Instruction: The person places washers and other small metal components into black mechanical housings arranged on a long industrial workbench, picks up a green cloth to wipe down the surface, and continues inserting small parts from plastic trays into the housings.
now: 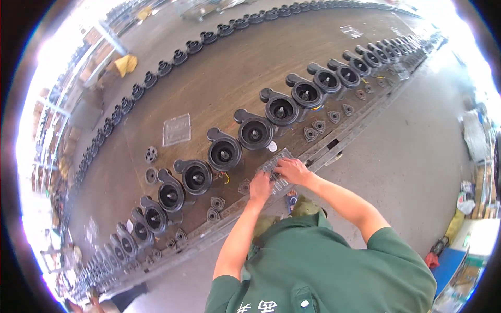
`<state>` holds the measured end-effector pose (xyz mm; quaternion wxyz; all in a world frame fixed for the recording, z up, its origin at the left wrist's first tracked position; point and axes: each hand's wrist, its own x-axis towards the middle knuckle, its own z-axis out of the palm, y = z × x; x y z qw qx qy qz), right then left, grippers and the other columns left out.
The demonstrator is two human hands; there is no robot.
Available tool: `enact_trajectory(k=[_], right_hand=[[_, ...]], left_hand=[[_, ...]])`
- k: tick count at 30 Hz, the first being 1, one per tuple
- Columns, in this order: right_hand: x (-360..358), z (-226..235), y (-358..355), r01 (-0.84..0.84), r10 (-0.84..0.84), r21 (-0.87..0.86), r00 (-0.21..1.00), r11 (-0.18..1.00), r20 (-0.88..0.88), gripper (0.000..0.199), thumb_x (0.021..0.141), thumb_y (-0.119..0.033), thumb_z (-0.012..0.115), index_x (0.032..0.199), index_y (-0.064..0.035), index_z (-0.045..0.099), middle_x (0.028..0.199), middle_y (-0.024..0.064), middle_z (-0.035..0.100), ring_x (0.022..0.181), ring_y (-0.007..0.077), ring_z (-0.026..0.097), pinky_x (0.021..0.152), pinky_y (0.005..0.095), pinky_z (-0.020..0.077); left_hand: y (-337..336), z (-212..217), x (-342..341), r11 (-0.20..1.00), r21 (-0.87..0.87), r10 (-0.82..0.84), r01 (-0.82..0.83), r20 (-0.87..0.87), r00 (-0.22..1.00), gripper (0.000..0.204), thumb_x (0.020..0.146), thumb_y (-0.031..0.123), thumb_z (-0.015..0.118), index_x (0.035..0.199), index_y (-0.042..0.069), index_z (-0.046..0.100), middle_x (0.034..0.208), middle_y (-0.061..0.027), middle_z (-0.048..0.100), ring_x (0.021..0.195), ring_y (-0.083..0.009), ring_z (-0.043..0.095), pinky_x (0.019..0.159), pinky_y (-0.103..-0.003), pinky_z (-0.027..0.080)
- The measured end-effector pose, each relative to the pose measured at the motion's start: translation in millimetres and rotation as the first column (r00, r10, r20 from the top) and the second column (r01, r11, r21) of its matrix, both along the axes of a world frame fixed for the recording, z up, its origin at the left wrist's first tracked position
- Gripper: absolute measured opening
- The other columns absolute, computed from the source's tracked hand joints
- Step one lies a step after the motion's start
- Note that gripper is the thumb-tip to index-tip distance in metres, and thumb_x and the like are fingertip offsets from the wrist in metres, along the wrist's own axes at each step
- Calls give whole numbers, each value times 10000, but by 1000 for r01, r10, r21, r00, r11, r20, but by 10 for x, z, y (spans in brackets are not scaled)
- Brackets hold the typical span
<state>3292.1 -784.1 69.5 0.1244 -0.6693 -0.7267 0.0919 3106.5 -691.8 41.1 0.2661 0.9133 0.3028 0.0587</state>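
Observation:
A clear plastic tray with ridged compartments (282, 155) lies at the near edge of the bench, right in front of me. My left hand (261, 184) is at its left side, fingers bent inward and mostly hidden behind the knuckles. Over the tray's right part, my right hand (293, 171) has its fingers curled and pressed together, close to the left fingertips. What the fingers hold is too small to make out. Just beyond stands a black round motor housing (255, 132) with a metal shaft in its open centre. A small white disc (272, 146) lies beside it.
Similar black housings (223, 155) form a long diagonal row. Small three-cornered plates (311, 134) lie along the bench's near rail (334, 151). Another clear tray (177, 130) and two round parts (151, 154) rest behind the row. Another housing row (194, 47) curves along the far side.

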Motion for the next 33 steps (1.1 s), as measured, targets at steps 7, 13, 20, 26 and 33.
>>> enact_trajectory(k=[7,13,20,26,33], right_hand=[[245,-173,189,-382,376,0,908,924,187,157,817,-224,685,939,-125,686,965,22,620,1038,210,634,822,361,537],[135,-105,148,-437,421,-10,862,900,282,148,802,-211,665,915,-120,696,986,34,641,997,218,627,777,349,525],[104,-249,229,-312,314,-54,908,949,276,217,782,-239,688,926,-76,685,989,70,647,980,244,640,786,370,535],[337,63,310,-328,327,-56,945,943,-25,249,765,-237,717,918,-44,688,973,113,656,986,299,656,774,427,561],[558,113,267,-152,192,161,942,975,-276,349,673,-293,779,889,-47,658,891,97,633,911,310,661,731,442,557]], left_hand=[[-129,71,125,991,124,-21,43,-174,984,240,828,168,753,1023,50,680,1019,-143,661,1008,-334,677,843,-441,572],[-295,-103,165,984,174,77,-40,-210,975,206,800,94,692,981,5,649,1000,-162,664,917,-334,703,772,-429,594],[-234,28,331,983,177,104,-54,-284,953,248,781,110,676,990,-18,636,990,-196,653,848,-344,716,732,-440,602],[-179,280,236,981,168,117,-97,-114,987,351,723,144,765,986,-38,621,972,-205,657,809,-374,712,708,-457,592],[-100,313,53,638,-662,649,-393,188,737,238,807,56,764,941,-69,611,860,-177,728,736,-263,750,683,-353,622]])
